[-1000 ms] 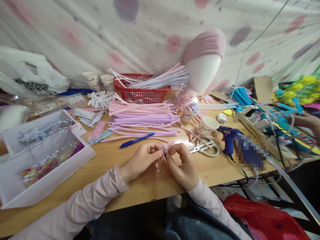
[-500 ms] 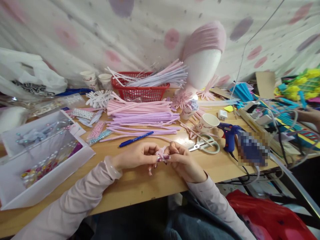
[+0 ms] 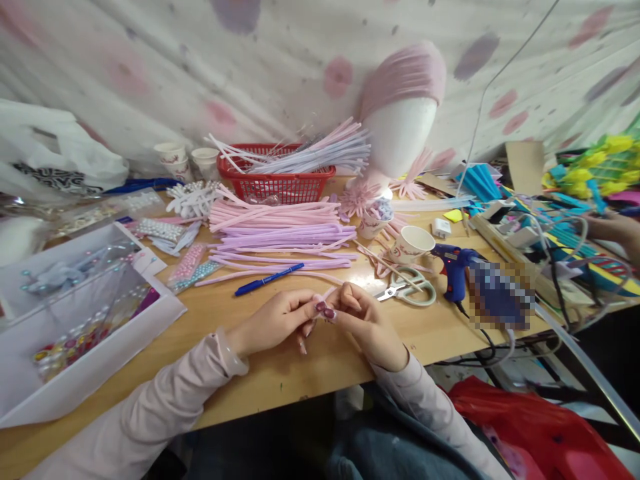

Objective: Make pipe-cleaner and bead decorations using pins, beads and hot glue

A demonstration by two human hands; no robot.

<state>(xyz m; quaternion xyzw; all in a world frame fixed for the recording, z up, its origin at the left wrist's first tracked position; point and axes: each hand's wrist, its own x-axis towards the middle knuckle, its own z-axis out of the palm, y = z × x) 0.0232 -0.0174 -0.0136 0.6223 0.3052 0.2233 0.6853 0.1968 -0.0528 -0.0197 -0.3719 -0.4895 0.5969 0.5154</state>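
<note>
My left hand [image 3: 277,320] and my right hand [image 3: 367,320] meet over the wooden table [image 3: 280,373], fingers pinched together on a small pink pipe-cleaner piece [image 3: 323,298]. Most of that piece is hidden between my fingertips. A blue pen [image 3: 270,279] lies just beyond my left hand. Pale green scissors [image 3: 407,291] lie to the right of my right hand. Behind them is a pile of pink and lilac pipe cleaners [image 3: 285,233].
A red basket [image 3: 280,183] of pipe cleaners and a white mannequin head [image 3: 403,127] with a pink cap stand at the back. White trays of beads [image 3: 75,313] sit left. A paper cup [image 3: 413,243], a blue glue gun [image 3: 457,267] and cables lie right. Another person's hand [image 3: 617,230] is at far right.
Both hands drew slightly nearer to me and closed tighter on the pink piece, which now shows less. The view shifted a little.
</note>
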